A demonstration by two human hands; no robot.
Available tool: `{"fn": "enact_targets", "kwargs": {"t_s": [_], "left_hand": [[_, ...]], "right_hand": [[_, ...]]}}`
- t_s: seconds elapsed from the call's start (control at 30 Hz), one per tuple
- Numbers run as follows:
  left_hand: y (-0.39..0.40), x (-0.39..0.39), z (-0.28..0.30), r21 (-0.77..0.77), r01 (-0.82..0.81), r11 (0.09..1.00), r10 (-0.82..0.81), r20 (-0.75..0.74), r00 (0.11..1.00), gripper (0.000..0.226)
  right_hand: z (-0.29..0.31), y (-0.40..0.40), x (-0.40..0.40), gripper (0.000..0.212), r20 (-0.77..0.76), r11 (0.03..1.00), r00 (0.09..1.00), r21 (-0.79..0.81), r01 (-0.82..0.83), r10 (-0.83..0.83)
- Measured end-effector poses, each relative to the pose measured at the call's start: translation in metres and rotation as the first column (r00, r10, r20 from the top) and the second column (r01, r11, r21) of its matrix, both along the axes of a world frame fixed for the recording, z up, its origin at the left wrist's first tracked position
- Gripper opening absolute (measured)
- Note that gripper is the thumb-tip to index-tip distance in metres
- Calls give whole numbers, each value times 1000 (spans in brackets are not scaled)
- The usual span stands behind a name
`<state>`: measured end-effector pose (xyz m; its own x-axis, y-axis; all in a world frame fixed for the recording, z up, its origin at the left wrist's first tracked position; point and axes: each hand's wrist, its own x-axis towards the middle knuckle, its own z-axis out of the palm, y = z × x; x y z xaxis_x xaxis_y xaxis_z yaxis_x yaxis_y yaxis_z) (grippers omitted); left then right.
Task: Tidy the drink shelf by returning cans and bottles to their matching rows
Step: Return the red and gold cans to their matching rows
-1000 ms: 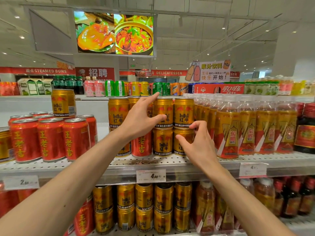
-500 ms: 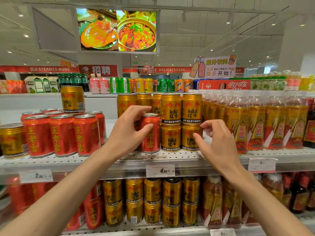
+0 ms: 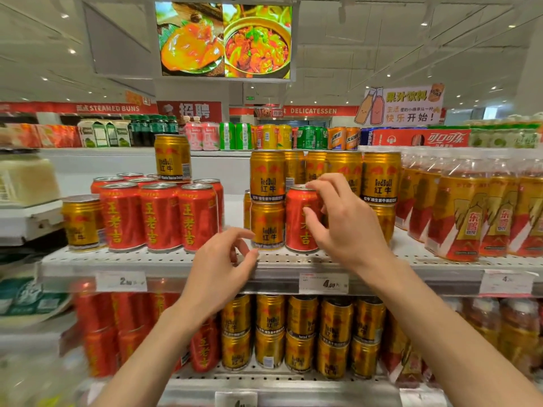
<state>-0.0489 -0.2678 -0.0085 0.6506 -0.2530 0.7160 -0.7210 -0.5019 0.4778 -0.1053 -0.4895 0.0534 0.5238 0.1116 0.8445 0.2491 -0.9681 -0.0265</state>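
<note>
Right hand [image 3: 349, 227] fingers [image 3: 320, 182] are curling over the top rim of the stray red can [image 3: 302, 221], thumb pressing its side label, so the can is sitting in a claw grip from above and the right; it is standing upright on the middle shelf [image 3: 164, 259], wedged among the stacked gold cans [image 3: 267, 201], touching the gold stack on its left. Left hand [image 3: 223, 262] is hovering near the shelf's front edge, fingers loosely bent, thumb and forefinger nearly meeting, gripping nothing. Further left, well apart, the matching red row [image 3: 158, 215] is standing in ranks, with one gold can [image 3: 172, 157] perched on top of it and another gold can [image 3: 82, 223] at its left end, both looking misplaced too. Far right, bottles [image 3: 467, 212] are lining the same shelf. Judging by look: the can is rigid, probably full and fairly heavy, its printed wall smooth and likely slick; a hold round the mid-body or under the top rim seems safest, lifting straight up so the neighbouring stacks are not being nudged
</note>
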Motion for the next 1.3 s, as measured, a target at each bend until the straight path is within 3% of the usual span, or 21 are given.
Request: {"fn": "enact_targets", "kwargs": {"t_s": [0.13, 0.5, 0.73, 0.87, 0.93, 1.03, 1.3], "left_hand": [[3, 3, -1, -60, 26, 998, -30, -56, 998, 13], [8, -1, -1, 4, 39, 999, -39, -47, 998, 5], [7, -6, 1, 19, 14, 1000, -13, -54, 998, 10], [-2, -13, 4, 62, 42, 997, -37, -79, 996, 37], [-9, -18, 7, 55, 99, 994, -92, -116, 989, 56], [-24, -24, 12, 26, 185, 982, -178, -172, 969, 73], [-41, -40, 20, -43, 283, 958, -285, -222, 932, 59]], "right_hand": [[10, 3, 8, 45, -118, 998, 991, -6, 66, -66], [34, 0, -5, 47, -231, 995, 969, 21, 98, -91], [23, -8, -13, 46, -105, 988, 994, 155, 11, 6], [14, -10, -23, 44, -31, 972, 999, 233, -35, 44], [10, -13, -26, 43, -50, 936, 997, 350, -34, 55], [3, -19, -32, 48, -104, 799, 983, 599, -61, 153], [-7, -34, -48, 53, -78, 523, 915, 838, -155, 396]]}}
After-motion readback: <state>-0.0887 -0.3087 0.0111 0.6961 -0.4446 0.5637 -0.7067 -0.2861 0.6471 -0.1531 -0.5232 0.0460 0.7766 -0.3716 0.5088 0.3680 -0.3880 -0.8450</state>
